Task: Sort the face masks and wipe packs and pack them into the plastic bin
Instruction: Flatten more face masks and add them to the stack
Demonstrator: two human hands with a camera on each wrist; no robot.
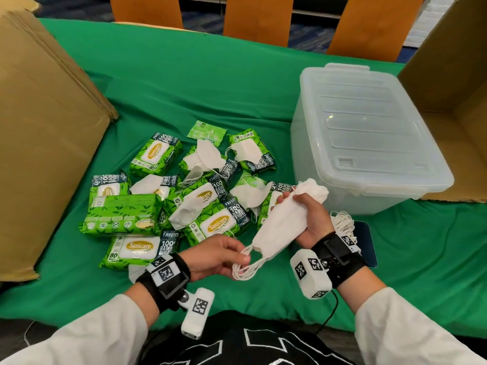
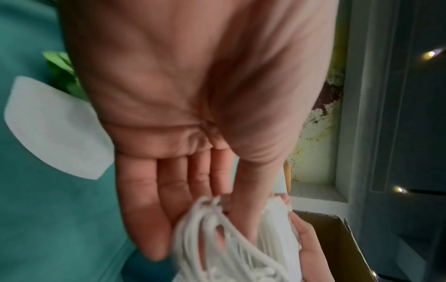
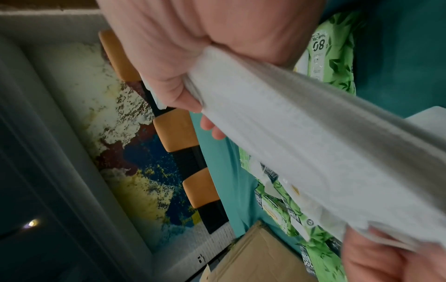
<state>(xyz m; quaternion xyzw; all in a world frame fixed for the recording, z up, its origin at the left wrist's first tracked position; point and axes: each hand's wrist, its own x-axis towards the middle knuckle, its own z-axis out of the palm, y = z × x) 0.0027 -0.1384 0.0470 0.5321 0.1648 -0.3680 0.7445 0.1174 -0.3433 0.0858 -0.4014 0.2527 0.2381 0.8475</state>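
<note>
A stack of white face masks (image 1: 280, 227) sits at lower centre of the head view, gripped by the right hand (image 1: 312, 219), fingers curled round it. The left hand (image 1: 216, 256) pinches its ear loops (image 1: 246, 267). Wipe packs (image 1: 210, 222) and loose masks (image 1: 208, 155) lie left of centre; the lidded plastic bin (image 1: 363, 133) stands at upper right.

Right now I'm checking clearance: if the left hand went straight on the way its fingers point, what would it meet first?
The left hand points rightward at the stack of face masks held by the right hand; it already touches their ear loops, so probably the stack itself.
</note>
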